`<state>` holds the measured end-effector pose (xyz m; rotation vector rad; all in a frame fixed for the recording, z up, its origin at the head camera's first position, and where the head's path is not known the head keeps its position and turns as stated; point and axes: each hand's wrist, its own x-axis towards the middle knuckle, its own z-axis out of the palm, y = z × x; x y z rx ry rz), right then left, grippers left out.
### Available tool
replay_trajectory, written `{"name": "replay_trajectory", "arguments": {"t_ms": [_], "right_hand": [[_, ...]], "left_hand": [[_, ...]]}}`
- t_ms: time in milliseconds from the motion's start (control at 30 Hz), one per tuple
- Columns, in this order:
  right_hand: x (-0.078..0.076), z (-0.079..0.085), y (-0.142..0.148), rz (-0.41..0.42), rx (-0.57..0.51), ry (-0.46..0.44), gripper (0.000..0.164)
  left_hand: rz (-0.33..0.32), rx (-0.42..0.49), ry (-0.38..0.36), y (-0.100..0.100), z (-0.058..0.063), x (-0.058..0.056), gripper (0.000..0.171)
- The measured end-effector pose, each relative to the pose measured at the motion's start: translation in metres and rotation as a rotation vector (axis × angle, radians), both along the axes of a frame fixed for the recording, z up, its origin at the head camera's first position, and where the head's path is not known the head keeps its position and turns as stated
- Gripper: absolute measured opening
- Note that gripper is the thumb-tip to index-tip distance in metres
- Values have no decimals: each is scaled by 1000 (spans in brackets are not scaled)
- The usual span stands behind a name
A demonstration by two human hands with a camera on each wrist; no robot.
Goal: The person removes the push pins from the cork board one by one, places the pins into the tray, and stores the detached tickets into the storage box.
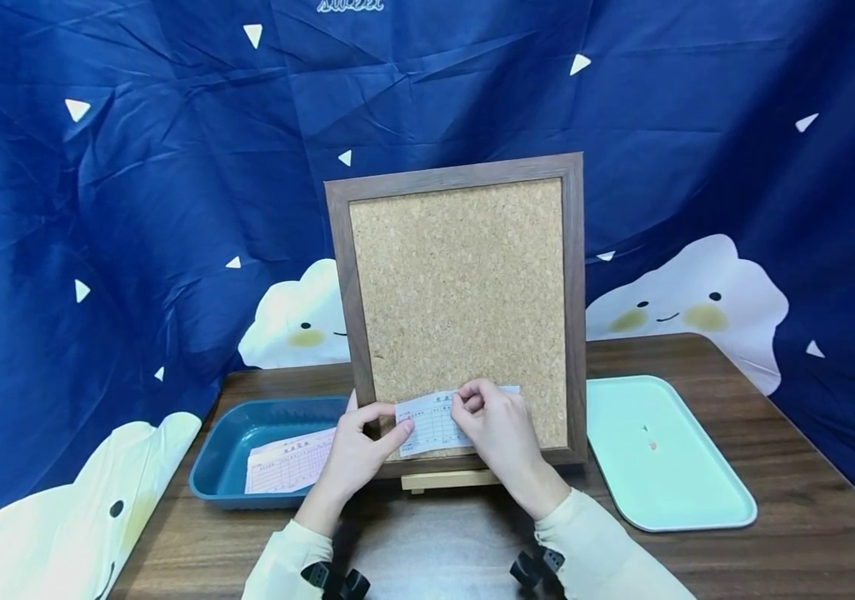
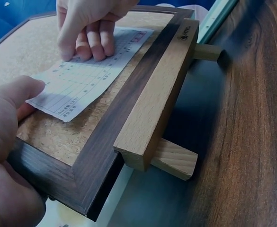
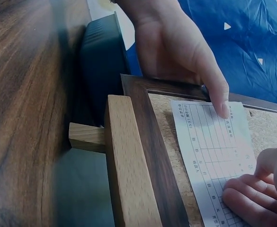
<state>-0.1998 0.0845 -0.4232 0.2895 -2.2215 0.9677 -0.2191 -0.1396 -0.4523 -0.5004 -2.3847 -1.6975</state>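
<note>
A white printed form slip lies against the lower part of a cork board with a dark wooden frame. My left hand pinches the slip's left end. Its thumb lies on top, a fingertip shows beneath the paper, and other fingers reach behind the frame's left side. Over the slip's upper right part is my right hand. The right fingers are curled against the paper, thumb and index finger close together; I cannot tell what is between those two tips.
A light wooden stand supports the board's bottom edge. To the left, a dark teal tray contains pink printed slips. A mint tray with tiny items lies to the right on the wooden table. Blue patterned cloth hangs behind.
</note>
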Motion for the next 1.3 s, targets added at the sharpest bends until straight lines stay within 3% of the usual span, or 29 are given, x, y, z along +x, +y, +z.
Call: {"name": "replay_trajectory", "arguments": {"t_ms": [633,1300], "right_hand": [[-2,0,6,58,-39,-56,10],[0,-3,12,134,-80,-71,4]], "left_hand": [[35,-2,3,3,1,1,7],[24,59,10,7,-2,0,5]]}}
